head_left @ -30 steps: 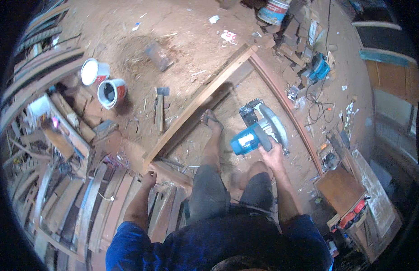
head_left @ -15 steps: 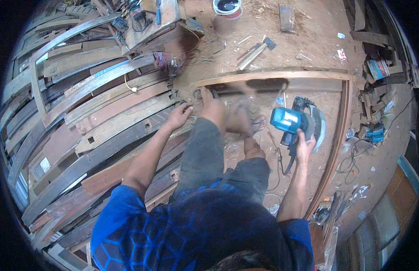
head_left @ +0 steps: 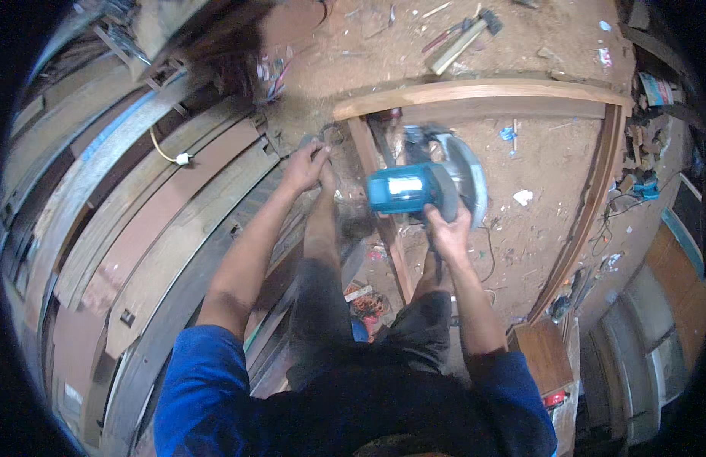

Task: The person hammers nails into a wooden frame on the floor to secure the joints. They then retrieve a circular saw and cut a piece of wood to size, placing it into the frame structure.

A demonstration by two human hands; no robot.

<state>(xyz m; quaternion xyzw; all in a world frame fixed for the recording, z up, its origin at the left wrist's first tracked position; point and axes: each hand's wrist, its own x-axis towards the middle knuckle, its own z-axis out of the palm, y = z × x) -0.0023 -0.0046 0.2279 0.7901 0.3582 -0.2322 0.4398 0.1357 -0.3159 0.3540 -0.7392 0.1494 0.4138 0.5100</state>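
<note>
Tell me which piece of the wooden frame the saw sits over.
The straight left upright, beneath the blue circular saw; the curved top piece and right side piece lie clear.

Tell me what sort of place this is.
Most likely a woodworking shop with a dirt floor: the right hand grips a blue circular saw over a curved wooden frame, with stacked planks alongside.

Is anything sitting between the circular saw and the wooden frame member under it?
Nothing visible does. The right hand holds the blue circular saw directly over the narrow upright member of the wooden frame. The left hand rests off to the side by the frame's corner. The blade contact itself is hidden.
</note>
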